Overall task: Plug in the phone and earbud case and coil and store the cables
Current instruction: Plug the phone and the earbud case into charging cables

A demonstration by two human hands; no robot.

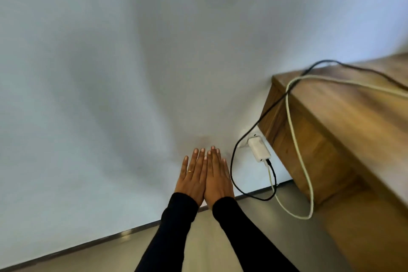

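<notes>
Hands: left hand (192,178) and right hand (218,175), lower centre, fingers straight, side by side, holding nothing.
Charger (258,149): plugged into wall, right of centre.
Cables: black cable (231,168) and white cable (292,137) trail onto wooden tabletop (344,104), uncoiled.
Phone, earbud case: unseen.

Pale wall (110,73) — grey floor (287,238) — wooden cabinet (331,139) at right

Black cable (234,161) and white cable (293,139) cut off at right edge. Far ends unseen. Wooden cabinet (331,130) blurred, cropped too.
</notes>
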